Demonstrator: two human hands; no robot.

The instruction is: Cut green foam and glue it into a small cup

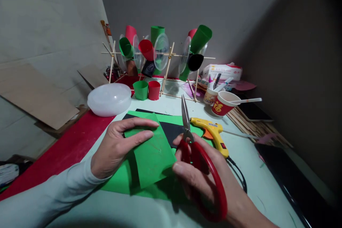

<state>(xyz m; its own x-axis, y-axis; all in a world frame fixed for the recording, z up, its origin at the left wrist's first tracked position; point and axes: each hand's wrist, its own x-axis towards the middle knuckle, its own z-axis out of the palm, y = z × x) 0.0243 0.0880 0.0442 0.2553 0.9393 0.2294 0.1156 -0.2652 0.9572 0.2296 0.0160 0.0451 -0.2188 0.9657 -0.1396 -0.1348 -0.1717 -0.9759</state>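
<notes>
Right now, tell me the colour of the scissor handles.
The scissor handles are red, seen best in the head view.

Illumination: dim. Right wall in deep shadow. Slight glare on white bowl. Wide-angle stretching at frame edges.

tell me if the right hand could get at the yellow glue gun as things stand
Probably yes: the glue gun lies just beyond the right hand with nothing apparent between, though that hand holds scissors, which would likely need setting down first.
</notes>
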